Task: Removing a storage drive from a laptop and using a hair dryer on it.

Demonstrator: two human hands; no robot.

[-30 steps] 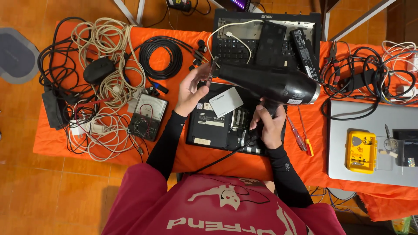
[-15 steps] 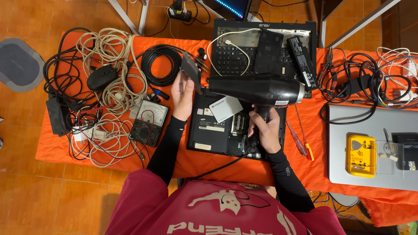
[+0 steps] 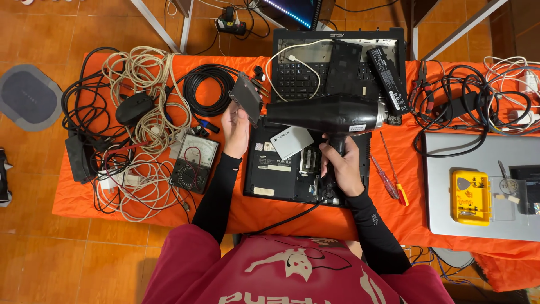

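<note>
My right hand (image 3: pixel 341 163) grips the handle of a black hair dryer (image 3: pixel 326 114), held level with its nozzle pointing left. In front of that nozzle my left hand (image 3: pixel 236 128) holds up a small flat dark grey drive (image 3: pixel 246 97), tilted on edge. Below both lies an opened black laptop base (image 3: pixel 281 174) with its inner parts showing. A light grey rectangular drive (image 3: pixel 291 142) rests on top of it. The dryer's black cord (image 3: pixel 292 217) runs down off the table's front edge towards me.
Orange cloth covers the table (image 3: pixel 439 169). On the left lie tangled white and black cables (image 3: pixel 138 107), a black mouse (image 3: pixel 134 107) and an analog multimeter (image 3: pixel 194 163). A keyboard panel (image 3: pixel 315 70) lies behind, screwdrivers (image 3: pixel 388 180) and a silver laptop with a yellow box (image 3: pixel 471 197) to the right.
My left hand has moved left and up with the dark drive, tilting it in front of the nozzle. The dryer has stayed over the laptop base.
</note>
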